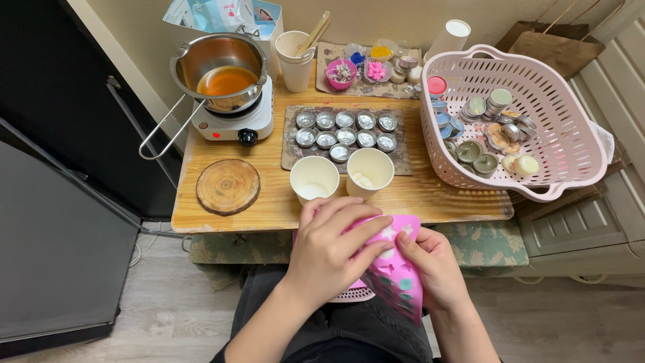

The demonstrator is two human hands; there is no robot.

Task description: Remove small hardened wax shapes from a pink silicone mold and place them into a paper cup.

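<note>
Here both hands grasp a pink silicone mold [396, 272] over the lap: the left hand [332, 249] presses its fingers across the top, the right hand [433, 265] pinches its far edge. Just beyond, on the wooden surface [269, 202], stand two paper cups [314, 178]. Behind them lies a mat of small metal tins [346, 131]; a pink basket [537, 128] sits to the right, a pot [225, 70] to the left.
</note>
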